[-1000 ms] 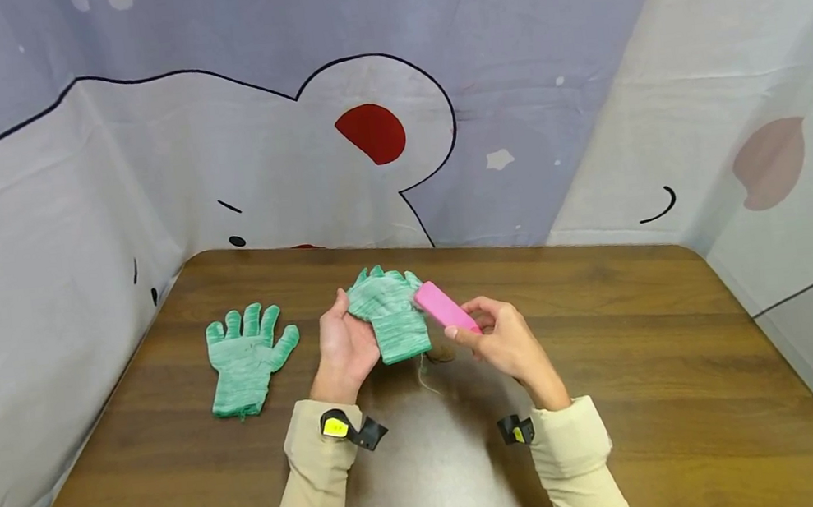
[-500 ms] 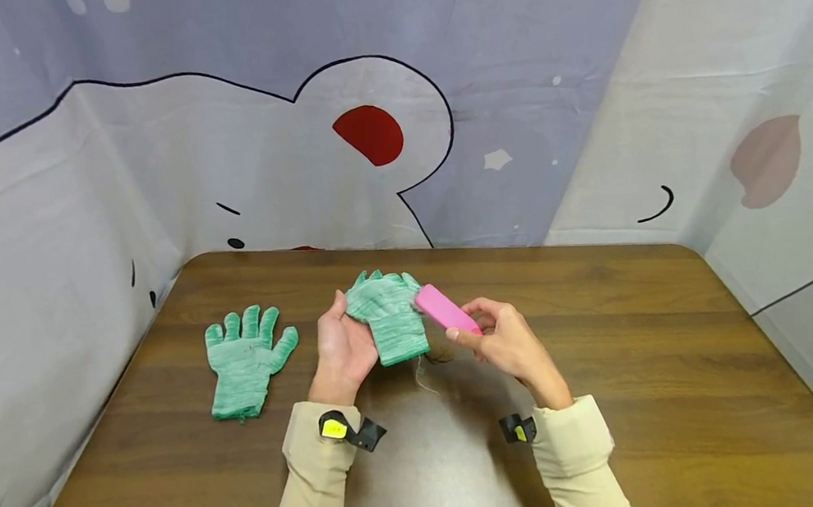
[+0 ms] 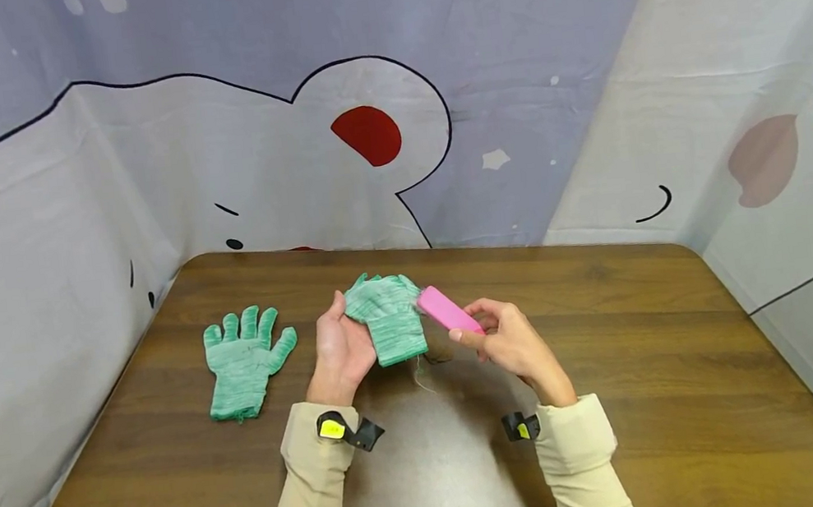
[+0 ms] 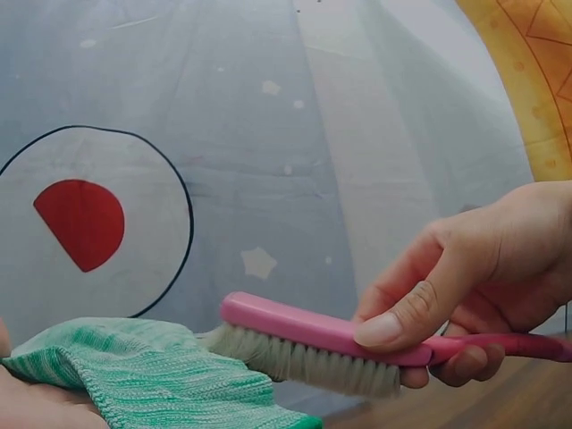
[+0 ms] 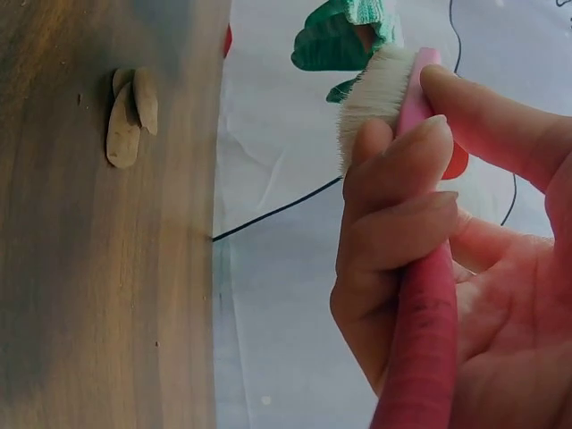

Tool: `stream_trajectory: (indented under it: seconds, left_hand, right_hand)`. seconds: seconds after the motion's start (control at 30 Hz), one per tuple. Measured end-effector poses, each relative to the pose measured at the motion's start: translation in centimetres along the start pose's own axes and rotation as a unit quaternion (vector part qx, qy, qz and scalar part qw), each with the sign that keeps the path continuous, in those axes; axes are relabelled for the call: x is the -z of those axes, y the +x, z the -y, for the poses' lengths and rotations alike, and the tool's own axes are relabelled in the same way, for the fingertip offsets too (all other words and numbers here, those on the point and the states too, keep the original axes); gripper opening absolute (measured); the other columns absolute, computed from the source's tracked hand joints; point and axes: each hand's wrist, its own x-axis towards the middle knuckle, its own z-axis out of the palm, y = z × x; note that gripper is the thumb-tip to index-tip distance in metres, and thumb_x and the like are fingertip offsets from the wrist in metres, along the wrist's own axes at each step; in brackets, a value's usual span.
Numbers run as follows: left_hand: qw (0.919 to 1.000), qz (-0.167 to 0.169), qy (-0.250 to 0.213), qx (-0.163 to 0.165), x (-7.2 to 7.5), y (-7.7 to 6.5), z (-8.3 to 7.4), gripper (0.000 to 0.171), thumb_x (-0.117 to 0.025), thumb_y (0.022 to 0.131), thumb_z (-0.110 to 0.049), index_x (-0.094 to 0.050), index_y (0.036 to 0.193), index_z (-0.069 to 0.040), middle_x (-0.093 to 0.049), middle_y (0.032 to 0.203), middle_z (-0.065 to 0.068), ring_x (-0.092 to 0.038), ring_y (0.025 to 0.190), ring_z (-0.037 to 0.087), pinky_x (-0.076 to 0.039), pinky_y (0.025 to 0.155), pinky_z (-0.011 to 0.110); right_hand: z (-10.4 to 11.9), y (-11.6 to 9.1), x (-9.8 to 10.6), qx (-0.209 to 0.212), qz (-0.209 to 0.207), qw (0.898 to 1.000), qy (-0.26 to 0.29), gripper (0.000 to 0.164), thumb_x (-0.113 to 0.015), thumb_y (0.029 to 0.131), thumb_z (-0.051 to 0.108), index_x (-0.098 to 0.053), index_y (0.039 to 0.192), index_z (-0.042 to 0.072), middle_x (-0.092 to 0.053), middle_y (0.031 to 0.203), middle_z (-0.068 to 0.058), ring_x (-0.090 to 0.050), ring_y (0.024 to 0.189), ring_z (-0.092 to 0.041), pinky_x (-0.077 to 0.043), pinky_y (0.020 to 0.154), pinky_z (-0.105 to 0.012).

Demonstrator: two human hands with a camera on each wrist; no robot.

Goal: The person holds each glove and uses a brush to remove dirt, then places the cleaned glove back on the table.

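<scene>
My left hand (image 3: 345, 351) is palm up in the head view, its thumb raised, with a green knit glove (image 3: 397, 333) lying across it. Its fingers are mostly hidden beneath the glove. A loose thread hangs from the cuff. My right hand (image 3: 512, 341) grips a pink brush (image 3: 448, 311), thumb on its back and fingers curled round it. In the left wrist view, the brush's pale bristles (image 4: 313, 362) face down, and their front end meets the glove's edge. A second green glove (image 3: 243, 366) lies flat on the table at left, fingers spread.
Below the held glove, a small brown object lies on the wooden table (image 3: 689, 389); the right wrist view shows it as overlapping brown, flat, rounded pieces (image 5: 131, 116). A patterned cloth (image 3: 255, 154) stands behind the table and along its sides.
The brush and my right hand have shifted very slightly right against the glove. The glove's finger end droops a little more. My left hand stays almost still.
</scene>
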Motion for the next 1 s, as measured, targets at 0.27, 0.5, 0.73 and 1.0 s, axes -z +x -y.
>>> stream_trajectory:
  seconds: [0.27, 0.5, 0.73, 1.0]
  left_hand:
    - [0.9999, -0.004, -0.011, 0.005, 0.1, 0.0, 0.1, 0.052, -0.018, 0.100, -0.042, -0.025, 0.143, -0.015, -0.028, 0.147, 0.004, -0.022, 0.135, 0.021, -0.015, 0.111, 0.039]
    - [0.9999, -0.011, -0.011, -0.002, 0.5, 0.2, 0.1, 0.052, -0.018, 0.100, -0.041, -0.023, 0.144, -0.014, -0.028, 0.147, 0.005, -0.022, 0.135, 0.021, -0.015, 0.111, 0.038]
    - [0.9999, -0.012, -0.008, 0.006, 0.6, 0.3, -0.2, 0.051, -0.020, 0.100, -0.041, -0.022, 0.144, -0.015, -0.026, 0.148, 0.004, -0.022, 0.135, 0.020, -0.015, 0.111, 0.038]
    - [0.9988, -0.027, 0.036, 0.020, 1.6, -0.1, -1.6, 0.053, -0.037, 0.098, -0.036, -0.021, 0.145, -0.018, -0.016, 0.152, 0.000, -0.015, 0.138, 0.019, -0.013, 0.112, 0.038]
  right_hand:
    - [-0.2, 0.0, 0.3, -0.007, 0.006, 1.000, 0.007, 0.034, -0.072, 0.079, 0.017, -0.058, 0.107, 0.003, -0.062, 0.077, -0.017, -0.053, 0.051, -0.021, -0.043, 0.047, -0.027]
    - [-0.8, 0.1, 0.5, -0.006, 0.012, 1.000, -0.006, 0.034, -0.072, 0.079, 0.017, -0.057, 0.107, 0.002, -0.062, 0.076, -0.018, -0.054, 0.052, -0.029, -0.039, 0.044, -0.026]
    - [-1.8, 0.1, 1.6, -0.025, 0.007, 1.000, -0.015, 0.034, -0.071, 0.079, 0.016, -0.057, 0.107, 0.002, -0.064, 0.077, -0.016, -0.054, 0.052, -0.024, -0.041, 0.046, -0.026]
    - [-3.6, 0.1, 3.6, -0.052, -0.086, 0.995, -0.027, 0.034, -0.066, 0.080, 0.005, -0.048, 0.107, -0.005, -0.067, 0.081, -0.016, -0.064, 0.061, -0.022, -0.049, 0.054, -0.027]
